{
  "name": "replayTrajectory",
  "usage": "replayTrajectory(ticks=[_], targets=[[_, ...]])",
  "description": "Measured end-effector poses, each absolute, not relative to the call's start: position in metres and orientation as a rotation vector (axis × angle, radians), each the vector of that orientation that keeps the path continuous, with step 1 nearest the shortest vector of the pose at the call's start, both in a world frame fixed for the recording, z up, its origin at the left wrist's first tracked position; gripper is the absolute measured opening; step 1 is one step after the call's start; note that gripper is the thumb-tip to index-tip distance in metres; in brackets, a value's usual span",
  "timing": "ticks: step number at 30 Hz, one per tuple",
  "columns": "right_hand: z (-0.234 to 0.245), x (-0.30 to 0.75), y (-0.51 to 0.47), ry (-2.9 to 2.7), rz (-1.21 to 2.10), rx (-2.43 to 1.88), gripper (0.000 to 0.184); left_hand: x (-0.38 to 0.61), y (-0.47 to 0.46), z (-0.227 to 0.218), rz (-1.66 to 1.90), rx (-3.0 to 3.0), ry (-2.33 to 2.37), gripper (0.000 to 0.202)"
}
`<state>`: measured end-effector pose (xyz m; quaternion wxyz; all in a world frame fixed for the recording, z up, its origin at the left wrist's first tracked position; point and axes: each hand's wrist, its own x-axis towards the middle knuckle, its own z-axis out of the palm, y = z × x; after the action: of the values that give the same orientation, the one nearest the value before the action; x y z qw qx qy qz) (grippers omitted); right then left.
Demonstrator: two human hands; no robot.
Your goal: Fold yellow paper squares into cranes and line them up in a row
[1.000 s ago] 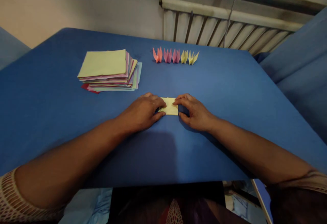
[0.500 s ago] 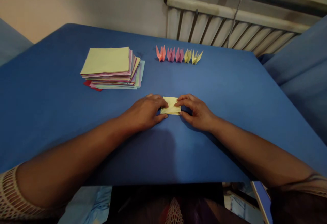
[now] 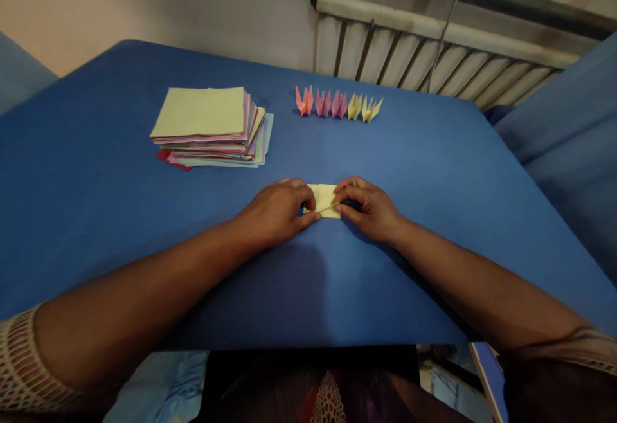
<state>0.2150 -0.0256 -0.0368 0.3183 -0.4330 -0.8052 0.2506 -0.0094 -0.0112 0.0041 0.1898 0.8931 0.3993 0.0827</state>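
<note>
A small folded yellow paper [image 3: 323,199] lies on the blue table [image 3: 434,172] in front of me. My left hand [image 3: 277,212] pinches its left end between thumb and fingers. My right hand [image 3: 369,207] pinches its right end, with the fingertips curled over the fold. Both hands rest on the table, with only a short strip of paper showing between them.
A stack of coloured square papers [image 3: 209,127], pale yellow on top, lies at the back left. A row of several small folded paper pieces [image 3: 337,105], pink and yellow, stands behind the hands. A radiator [image 3: 434,56] runs along the wall beyond the table.
My hands have closed in on the yellow paper, so less of it shows. The paper's near edge has lifted and folded a little. The view shifted slightly.
</note>
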Motion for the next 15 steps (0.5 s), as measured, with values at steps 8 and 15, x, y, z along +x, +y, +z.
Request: replayTrajectory(ticks=[8,15], targets=[[-0.0352,0.2088,-0.0215,-2.101,0.593,-1.320,0.008,-0.0099,-0.0060,0.0003,0.298,2.410,1.138,0.019],[-0.0358,0.2084,-0.0209,-2.082,0.584,-1.363,0.010,-0.0068,-0.0085,0.0017,0.284,2.424,1.241,0.014]])
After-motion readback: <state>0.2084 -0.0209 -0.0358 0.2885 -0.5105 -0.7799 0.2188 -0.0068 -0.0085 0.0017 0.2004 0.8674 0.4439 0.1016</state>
